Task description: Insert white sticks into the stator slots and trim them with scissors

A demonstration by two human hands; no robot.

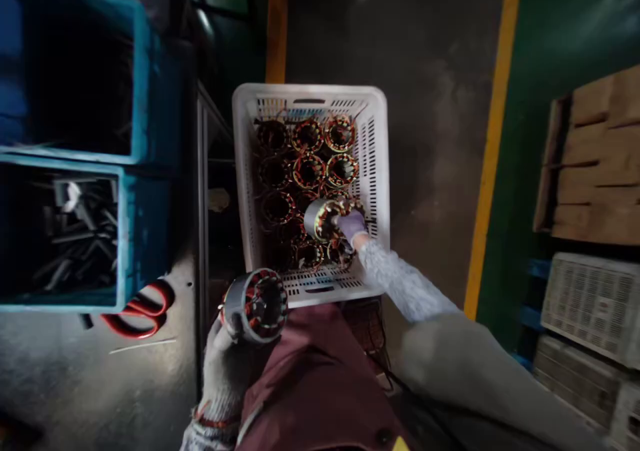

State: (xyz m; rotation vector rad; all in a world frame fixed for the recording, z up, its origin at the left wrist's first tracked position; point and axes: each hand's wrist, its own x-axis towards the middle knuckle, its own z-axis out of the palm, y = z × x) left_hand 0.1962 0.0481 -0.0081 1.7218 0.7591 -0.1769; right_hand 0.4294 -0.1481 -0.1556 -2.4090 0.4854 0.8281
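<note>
Though both are partly hidden, the left hand (pixel 224 354) grips one stator (pixel 241 306), the right hand (pixel 353 228) another stator (pixel 314 219).

The gloved left hand (pixel 223 350) is near the crate's (pixel 242 184) front left corner, in a closed grip. The right arm (pixel 400 279) stretches over the front right corner, the gloved right hand (pixel 353 227) gripping also.

White crate (pixel 384 191), slotted. Stator (pixel 235 308) grey, red-flecked rim. Left glove (pixel 223 364) pale grey; right glove (pixel 352 227) lilac. Apron (pixel 320 378) maroon. Scissor handles (pixel 159 311) red.
</note>
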